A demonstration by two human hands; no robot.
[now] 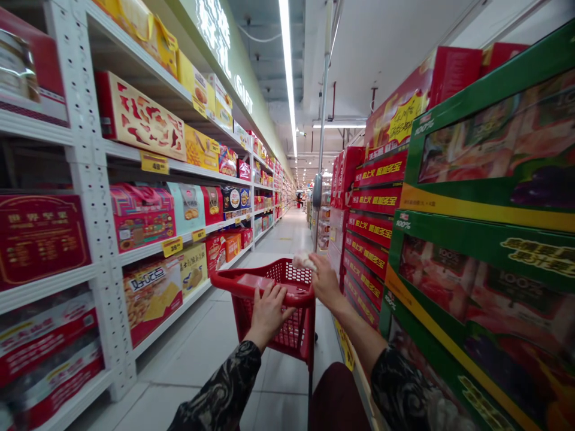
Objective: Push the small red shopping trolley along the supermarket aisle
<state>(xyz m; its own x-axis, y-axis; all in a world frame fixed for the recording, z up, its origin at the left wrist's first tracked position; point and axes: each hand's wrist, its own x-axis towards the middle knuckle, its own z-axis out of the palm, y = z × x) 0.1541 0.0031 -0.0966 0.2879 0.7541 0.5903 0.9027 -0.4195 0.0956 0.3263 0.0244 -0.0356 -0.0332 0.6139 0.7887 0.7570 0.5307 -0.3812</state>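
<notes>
A red plastic shopping cart [287, 335] with a perforated basket stands in front of me in the aisle. My left hand [268, 311] rests over its red handle [242, 281], fingers bent across the bar and thumb pointing right. Just above the cart's right rim, my right hand [326, 281] is closed on a crumpled whitish tissue-like piece [303, 261]. Its exact kind is too small to make out. Whether the right hand also touches the rim is unclear.
White shelving [85, 179] with boxed goods and yellow price tags lines the left side. Stacked red drink cartons [372, 227] and green gift boxes [485, 239] stand close on the right. A metal pole [322, 137] rises ahead beside the pale tiled aisle floor [188, 353].
</notes>
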